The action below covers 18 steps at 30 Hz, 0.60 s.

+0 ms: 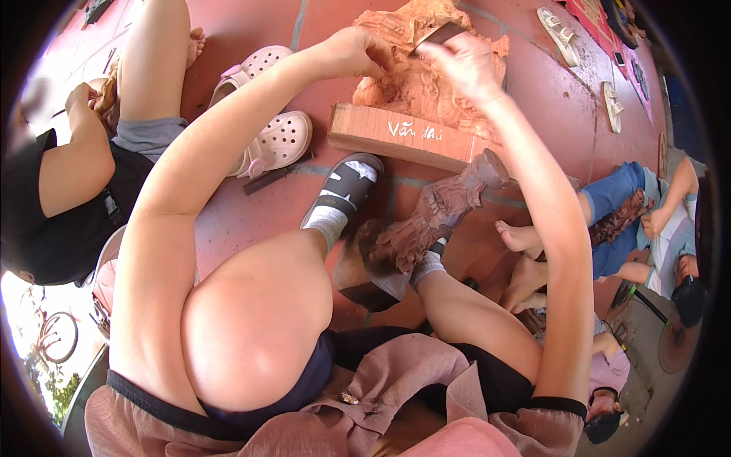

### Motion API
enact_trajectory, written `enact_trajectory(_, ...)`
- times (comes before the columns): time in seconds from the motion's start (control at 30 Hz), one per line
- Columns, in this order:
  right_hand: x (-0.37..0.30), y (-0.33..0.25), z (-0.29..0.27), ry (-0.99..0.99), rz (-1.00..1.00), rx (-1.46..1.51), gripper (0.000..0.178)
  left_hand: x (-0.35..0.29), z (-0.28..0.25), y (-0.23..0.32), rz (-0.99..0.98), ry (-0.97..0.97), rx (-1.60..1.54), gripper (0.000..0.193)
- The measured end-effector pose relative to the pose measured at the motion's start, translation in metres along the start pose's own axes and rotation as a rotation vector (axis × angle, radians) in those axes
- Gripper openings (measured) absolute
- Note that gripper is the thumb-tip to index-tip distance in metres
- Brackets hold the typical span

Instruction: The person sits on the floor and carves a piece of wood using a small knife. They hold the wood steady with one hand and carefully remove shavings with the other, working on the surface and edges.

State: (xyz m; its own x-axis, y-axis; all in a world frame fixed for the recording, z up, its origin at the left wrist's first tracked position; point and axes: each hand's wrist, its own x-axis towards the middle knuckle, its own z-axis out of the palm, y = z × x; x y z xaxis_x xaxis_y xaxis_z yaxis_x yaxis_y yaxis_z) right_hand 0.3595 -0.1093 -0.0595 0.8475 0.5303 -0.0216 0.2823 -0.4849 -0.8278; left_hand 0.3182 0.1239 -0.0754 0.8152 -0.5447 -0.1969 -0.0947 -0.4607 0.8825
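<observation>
A pale orange wood carving (pixel 411 80) with deep, intricate relief stands on its rectangular wooden base (pixel 403 133) in front of me, white handwriting across the base's near face. My left hand (pixel 358 53) is at the carving's left edge, fingers curled in and gripping it there; the fingertips are partly hidden. Over the upper right of the carving, my right hand (pixel 464 65) pinches a thin dark strip (pixel 442 35) that looks like sandpaper, against the wood. A darker reddish-brown carving (pixel 434 213) leans between my lower legs, below the base.
Pale clogs (pixel 278 141) lie on the red tiled floor (pixel 251 221) left of the base, beside a dark flat tool (pixel 265 181). White sandals (pixel 558 36) are at the far right. One person (pixel 76 183) sits at left; another (pixel 662 206) at right holds a dark carving (pixel 620 217).
</observation>
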Motion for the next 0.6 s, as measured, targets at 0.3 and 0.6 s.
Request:
enact_trajectory(0.3,-0.002,-0.041,-0.039,0.202,0.070,0.299,0.016,-0.005,0.023,0.001,0.277,-0.013,0.337,0.025)
enact_trajectory(0.6,0.003,-0.051,-0.041,0.215,0.086,0.499,0.008,0.003,0.022,0.005,0.525,-0.056,0.488,0.014)
